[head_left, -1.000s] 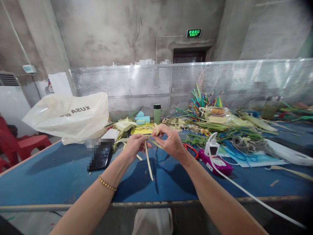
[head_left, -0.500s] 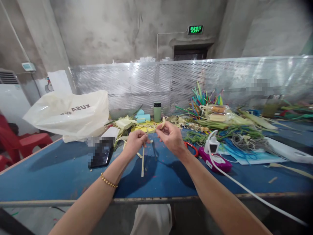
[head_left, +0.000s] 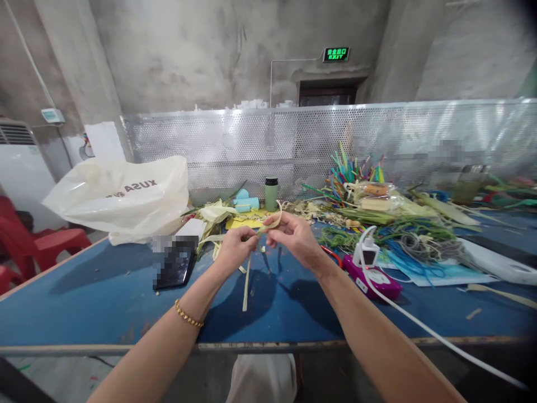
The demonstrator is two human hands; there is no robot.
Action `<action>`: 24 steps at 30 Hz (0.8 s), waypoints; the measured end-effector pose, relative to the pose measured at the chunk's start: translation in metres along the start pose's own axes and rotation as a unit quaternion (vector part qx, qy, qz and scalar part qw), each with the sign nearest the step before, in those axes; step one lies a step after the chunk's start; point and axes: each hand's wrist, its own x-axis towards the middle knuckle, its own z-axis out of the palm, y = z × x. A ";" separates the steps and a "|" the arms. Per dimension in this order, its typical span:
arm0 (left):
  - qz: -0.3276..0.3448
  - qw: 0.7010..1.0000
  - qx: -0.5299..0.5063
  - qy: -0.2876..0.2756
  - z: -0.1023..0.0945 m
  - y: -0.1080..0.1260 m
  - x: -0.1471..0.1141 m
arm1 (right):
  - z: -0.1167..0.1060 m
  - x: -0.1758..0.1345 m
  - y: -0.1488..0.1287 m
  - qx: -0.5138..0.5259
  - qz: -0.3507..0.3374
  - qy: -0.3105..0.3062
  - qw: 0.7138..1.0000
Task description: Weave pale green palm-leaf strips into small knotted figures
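Pale, flat plant-fibre strips (head_left: pixel 246 285) hang down from between the fingers of my left hand (head_left: pixel 238 246), which is closed in a pinch. A gold bead bracelet (head_left: pixel 188 313) circles that wrist. My right hand (head_left: pixel 293 235) sits just to the right, its thumb and fingers pinching a curled end of pale strip (head_left: pixel 277 221) that stretches across to the left fingertips. Both hands are raised above the blue table, close together. Whether it is one strip or several cannot be made out, and the fingers hide where they meet.
A black phone (head_left: pixel 175 268) and a white plastic bag (head_left: pixel 121 196) lie left. Behind stands a green bottle (head_left: pixel 271 194). To the right are a purple power strip (head_left: pixel 373 278) with a white cable, red-handled scissors (head_left: pixel 332 254), coiled cords (head_left: pixel 428 246) and dried leaves. A perforated metal screen (head_left: pixel 230 137) borders the back.
My right hand has moved left and slightly down, toward my left hand. The strip in its fingers now reaches the left fingertips, with its curled end standing up.
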 end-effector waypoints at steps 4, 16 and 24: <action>0.004 1.000 0.028 -0.005 -0.001 0.003 -0.001 | 0.001 0.002 0.008 -0.041 -0.004 -0.001 0.999; -0.003 0.999 0.005 -0.045 0.002 0.009 -0.003 | 0.003 0.004 0.007 -0.067 -0.031 0.062 0.995; -0.018 0.986 -0.130 -0.105 0.001 0.015 -0.007 | 0.004 0.004 0.011 -0.053 -0.013 0.007 0.998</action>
